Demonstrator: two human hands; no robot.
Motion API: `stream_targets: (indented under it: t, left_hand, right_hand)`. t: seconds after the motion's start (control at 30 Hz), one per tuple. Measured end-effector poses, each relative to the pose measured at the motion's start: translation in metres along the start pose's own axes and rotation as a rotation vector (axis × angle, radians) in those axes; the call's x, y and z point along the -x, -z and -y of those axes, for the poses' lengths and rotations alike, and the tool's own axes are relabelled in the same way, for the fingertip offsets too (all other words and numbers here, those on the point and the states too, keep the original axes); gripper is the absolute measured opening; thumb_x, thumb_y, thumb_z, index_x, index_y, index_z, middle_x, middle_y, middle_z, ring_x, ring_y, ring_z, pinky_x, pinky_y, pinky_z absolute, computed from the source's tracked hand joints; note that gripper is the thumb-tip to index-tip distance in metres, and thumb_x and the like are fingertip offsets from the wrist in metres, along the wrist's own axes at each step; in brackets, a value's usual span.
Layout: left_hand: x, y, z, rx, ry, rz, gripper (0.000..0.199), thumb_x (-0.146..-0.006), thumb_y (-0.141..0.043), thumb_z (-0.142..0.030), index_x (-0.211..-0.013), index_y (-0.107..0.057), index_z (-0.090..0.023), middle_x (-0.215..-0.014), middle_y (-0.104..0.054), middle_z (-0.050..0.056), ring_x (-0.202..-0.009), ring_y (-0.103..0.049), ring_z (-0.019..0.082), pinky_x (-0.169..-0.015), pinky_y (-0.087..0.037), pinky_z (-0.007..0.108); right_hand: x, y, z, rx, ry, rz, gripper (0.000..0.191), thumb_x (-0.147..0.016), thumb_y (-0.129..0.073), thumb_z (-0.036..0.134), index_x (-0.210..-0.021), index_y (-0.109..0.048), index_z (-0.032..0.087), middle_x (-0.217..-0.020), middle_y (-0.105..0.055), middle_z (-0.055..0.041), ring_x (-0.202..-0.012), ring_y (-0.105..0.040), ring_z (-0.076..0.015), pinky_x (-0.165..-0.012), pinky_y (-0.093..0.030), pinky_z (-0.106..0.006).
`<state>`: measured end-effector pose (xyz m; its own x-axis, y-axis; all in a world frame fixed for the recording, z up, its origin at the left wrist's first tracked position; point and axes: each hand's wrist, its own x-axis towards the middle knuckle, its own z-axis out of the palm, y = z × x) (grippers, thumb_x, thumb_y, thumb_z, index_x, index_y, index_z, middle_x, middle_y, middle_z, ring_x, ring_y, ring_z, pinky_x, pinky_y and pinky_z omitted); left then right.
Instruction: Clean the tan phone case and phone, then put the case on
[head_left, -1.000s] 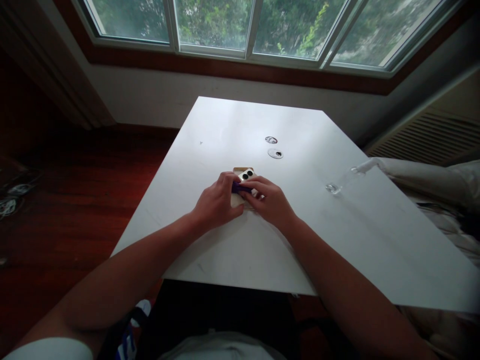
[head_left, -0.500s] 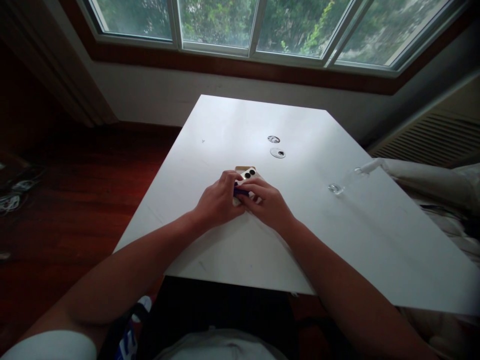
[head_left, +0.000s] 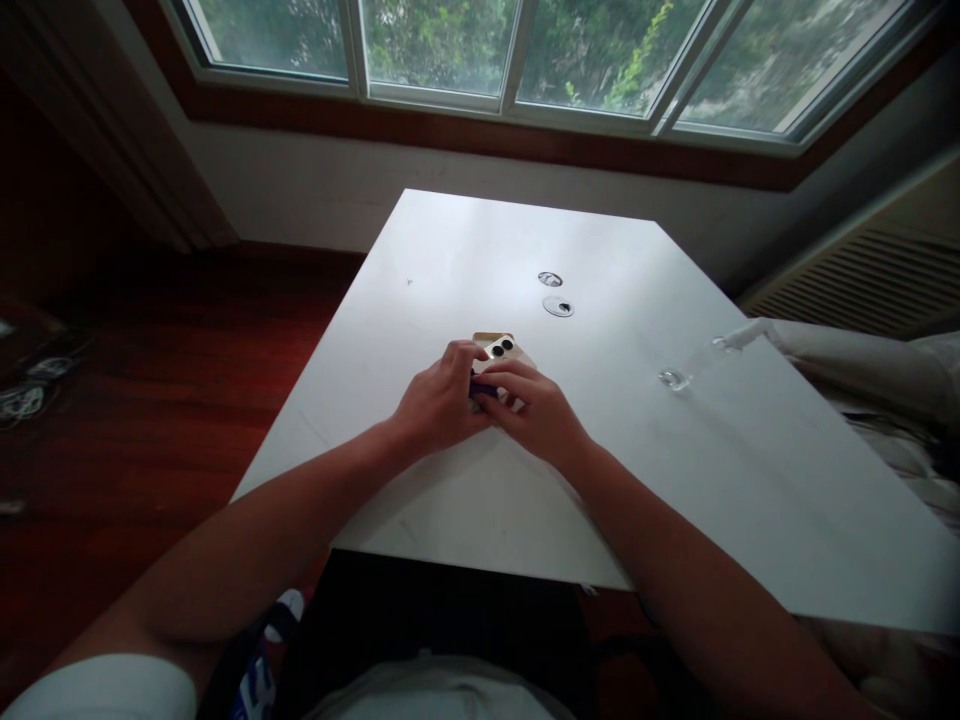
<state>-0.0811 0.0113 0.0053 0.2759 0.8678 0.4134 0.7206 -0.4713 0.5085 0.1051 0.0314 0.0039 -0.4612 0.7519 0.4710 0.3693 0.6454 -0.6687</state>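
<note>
Above the middle of the white table, my left hand and my right hand meet with bent fingers. Between them is a small dark purple object, its kind hidden by the fingers; both hands are closed on it. Just beyond it a pale phone shows its back, with two round black camera lenses. My left index finger reaches its near left side, while my right fingers lie over its lower part. A tan edge of something flat shows behind the phone. Most of the phone's lower half is covered.
The white table has two round inset covers past the hands. A clear plastic piece lies on the right, by a pale bundle. A window is ahead; cables lie on the floor at left.
The whole view has shifted very slightly. Both hands keep the same grip around the purple object, and the phone stays in place.
</note>
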Motion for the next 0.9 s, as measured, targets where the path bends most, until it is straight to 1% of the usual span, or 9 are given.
stream_targets:
  t: [0.1,0.2,0.33,0.4,0.47,0.6,0.67,0.77,0.9]
  left_hand:
    - [0.000,0.000,0.000,0.003,-0.001,0.003,0.062,-0.076,-0.071,-0.027,-0.127,-0.036,-0.027,-0.135,-0.054,0.010,-0.101,-0.067,0.028,-0.076,-0.057,0.040]
    - [0.000,-0.002,0.000,0.002,-0.014,-0.008,0.065,-0.075,-0.074,-0.027,-0.128,-0.036,-0.026,-0.134,-0.054,0.009,-0.108,-0.065,0.029,-0.079,-0.057,0.040]
    - [0.001,-0.003,0.000,-0.012,-0.013,-0.013,0.067,-0.075,-0.075,-0.029,-0.128,-0.035,-0.026,-0.135,-0.053,0.010,-0.108,-0.064,0.029,-0.077,-0.058,0.040]
    - [0.001,-0.002,0.000,-0.007,-0.013,-0.013,0.067,-0.075,-0.075,-0.029,-0.129,-0.035,-0.026,-0.135,-0.053,0.010,-0.107,-0.064,0.029,-0.078,-0.058,0.040]
    - [0.001,-0.001,0.000,0.005,-0.016,-0.012,0.068,-0.074,-0.075,-0.028,-0.129,-0.035,-0.026,-0.136,-0.053,0.010,-0.108,-0.064,0.029,-0.079,-0.057,0.040]
    - [0.001,-0.001,0.001,0.006,-0.008,-0.001,0.063,-0.076,-0.072,-0.026,-0.128,-0.036,-0.026,-0.135,-0.054,0.009,-0.103,-0.066,0.027,-0.077,-0.057,0.039]
    - [0.001,-0.001,0.002,-0.001,0.000,0.001,0.062,-0.076,-0.071,-0.026,-0.128,-0.036,-0.026,-0.134,-0.054,0.009,-0.100,-0.067,0.027,-0.075,-0.056,0.039]
    - [0.001,-0.003,0.002,0.003,-0.011,-0.004,0.064,-0.076,-0.072,-0.026,-0.128,-0.036,-0.027,-0.134,-0.054,0.008,-0.104,-0.066,0.027,-0.078,-0.056,0.039]
    - [0.001,-0.004,0.001,0.002,-0.025,-0.010,0.068,-0.075,-0.076,-0.029,-0.129,-0.035,-0.026,-0.135,-0.053,0.010,-0.108,-0.064,0.029,-0.078,-0.057,0.039]
  right_hand:
    - [-0.001,0.003,-0.004,0.007,-0.026,-0.013,0.023,-0.092,-0.069,0.025,-0.114,-0.076,0.030,-0.117,-0.072,-0.0049,-0.097,-0.070,-0.0221,-0.076,-0.060,-0.036]
    - [-0.004,0.012,-0.019,0.044,-0.105,-0.104,0.023,-0.092,-0.070,0.027,-0.113,-0.076,0.028,-0.110,-0.073,-0.0049,-0.089,-0.070,-0.0208,-0.069,-0.059,-0.034]
    - [-0.007,0.021,-0.032,0.101,-0.167,-0.197,0.022,-0.090,-0.071,0.027,-0.111,-0.077,0.026,-0.104,-0.072,-0.0050,-0.079,-0.067,-0.0191,-0.061,-0.056,-0.032]
    - [-0.007,0.018,-0.029,0.095,-0.164,-0.193,0.022,-0.090,-0.071,0.027,-0.111,-0.077,0.026,-0.104,-0.072,-0.0051,-0.076,-0.066,-0.0179,-0.059,-0.055,-0.031]
    - [-0.005,0.012,-0.021,0.067,-0.137,-0.156,0.022,-0.091,-0.070,0.027,-0.112,-0.077,0.026,-0.107,-0.073,-0.0053,-0.076,-0.067,-0.0174,-0.060,-0.056,-0.031]
    - [-0.001,0.000,-0.005,0.016,-0.023,-0.046,0.022,-0.091,-0.069,0.024,-0.112,-0.076,0.027,-0.115,-0.072,-0.0054,-0.095,-0.069,-0.0209,-0.073,-0.059,-0.033]
    - [0.000,-0.001,-0.004,0.006,-0.004,-0.017,0.023,-0.091,-0.069,0.023,-0.112,-0.076,0.028,-0.118,-0.072,-0.0050,-0.096,-0.069,-0.0209,-0.076,-0.059,-0.033]
    - [-0.001,0.005,-0.013,0.013,-0.059,-0.051,0.022,-0.092,-0.069,0.027,-0.113,-0.076,0.028,-0.112,-0.073,-0.0051,-0.085,-0.069,-0.0187,-0.070,-0.058,-0.032]
    - [-0.005,0.016,-0.031,0.070,-0.155,-0.170,0.023,-0.090,-0.071,0.030,-0.112,-0.077,0.026,-0.105,-0.073,-0.0054,-0.074,-0.066,-0.0173,-0.062,-0.056,-0.031]
